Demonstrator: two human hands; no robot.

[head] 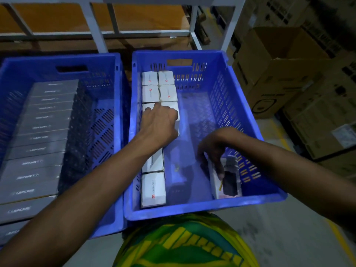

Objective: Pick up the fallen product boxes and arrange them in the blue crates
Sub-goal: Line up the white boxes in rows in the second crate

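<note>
Standing side by side under a white metal rack (pixel 100 31): two blue crates. Sitting to the left, the left blue crate (pixel 117 132), holding a long row of grey product boxes (pixel 38 143) packed flat along its left side. Sitting to the right, the right blue crate (pixel 250 120), with brown cardboard cartons (pixel 285 78) stacked beyond its right wall on the floor.

Running along the left wall of the right crate: white product boxes (pixel 158 87) lined up in two columns at the far end, and continuing toward the near end as a single column, ending in a white box (pixel 153 189) touching the near wall.

Reaching across into that row, the left hand (pixel 159 124), resting knuckles-up on the white boxes in the middle of the line, fingers curled down onto a box top; grasping or merely pressing, cannot tell.

Hanging over the near right corner of the same crate, the right hand (pixel 212 149), fingers pinching the top of a white box with a dark product picture (pixel 228 180), standing on edge against the right wall.
</note>
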